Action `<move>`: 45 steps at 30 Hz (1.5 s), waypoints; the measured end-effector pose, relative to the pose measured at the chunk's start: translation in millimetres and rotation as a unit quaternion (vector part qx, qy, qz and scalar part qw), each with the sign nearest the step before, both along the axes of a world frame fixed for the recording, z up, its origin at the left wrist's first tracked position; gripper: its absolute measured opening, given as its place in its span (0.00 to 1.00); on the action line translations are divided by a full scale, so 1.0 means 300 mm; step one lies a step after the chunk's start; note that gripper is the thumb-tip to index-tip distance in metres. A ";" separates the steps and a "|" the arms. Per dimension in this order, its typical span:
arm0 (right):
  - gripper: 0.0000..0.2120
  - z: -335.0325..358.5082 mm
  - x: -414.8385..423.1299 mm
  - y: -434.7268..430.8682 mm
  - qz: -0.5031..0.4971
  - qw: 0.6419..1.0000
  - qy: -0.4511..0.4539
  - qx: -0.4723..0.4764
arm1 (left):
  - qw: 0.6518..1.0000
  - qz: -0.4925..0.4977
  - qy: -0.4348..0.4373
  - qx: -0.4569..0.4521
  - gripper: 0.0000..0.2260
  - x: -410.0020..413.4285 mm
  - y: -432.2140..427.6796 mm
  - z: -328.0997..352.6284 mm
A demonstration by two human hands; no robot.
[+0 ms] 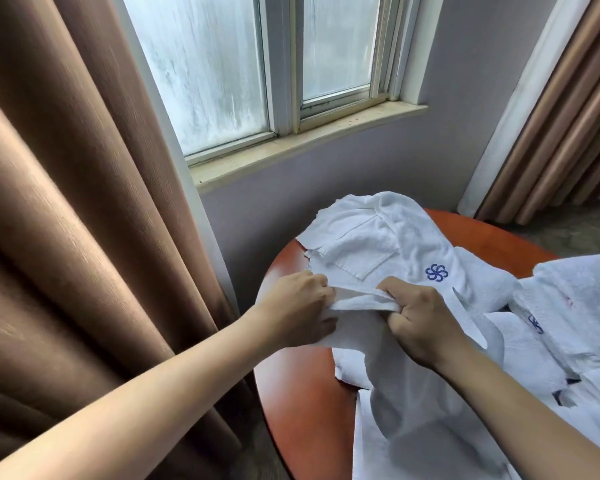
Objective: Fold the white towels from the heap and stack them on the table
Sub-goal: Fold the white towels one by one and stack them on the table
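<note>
Both hands — left hand, right hand — pinch the towel hem; pull it taut (corners matched) before folding on the table.

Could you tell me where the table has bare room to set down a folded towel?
Bare table shows at the left rim, beside the held towel, and at the far rim behind the heap. The right is crowded.
</note>
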State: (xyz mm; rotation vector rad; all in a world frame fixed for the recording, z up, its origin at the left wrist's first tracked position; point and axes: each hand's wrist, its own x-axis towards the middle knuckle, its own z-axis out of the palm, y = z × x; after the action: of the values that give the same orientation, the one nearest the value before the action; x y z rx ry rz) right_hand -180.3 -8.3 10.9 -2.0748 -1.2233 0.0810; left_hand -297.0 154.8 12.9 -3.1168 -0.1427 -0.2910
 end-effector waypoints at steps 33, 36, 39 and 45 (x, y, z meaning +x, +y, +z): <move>0.04 0.053 -0.028 0.105 0.065 0.973 0.154 0.159 | 0.609 0.036 -0.088 -0.787 0.31 -0.039 0.016 0.060; 0.05 0.067 -0.023 0.098 0.052 0.953 0.249 0.167 | 0.560 -0.001 -0.057 -0.827 0.35 -0.042 0.021 0.049; 0.06 0.072 -0.020 0.092 0.048 0.934 0.303 0.180 | 0.572 -0.014 -0.064 -0.818 0.25 -0.041 0.005 0.059; 0.04 0.071 -0.024 0.086 0.060 0.924 0.338 0.169 | 0.686 0.122 -0.140 -0.703 0.09 -0.017 -0.024 0.062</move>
State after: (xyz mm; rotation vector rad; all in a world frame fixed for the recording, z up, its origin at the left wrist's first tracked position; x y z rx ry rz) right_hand -187.4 17.6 32.1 -1.4749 -0.8502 0.5559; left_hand -302.1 147.7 31.6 -4.3129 -1.4128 -1.1004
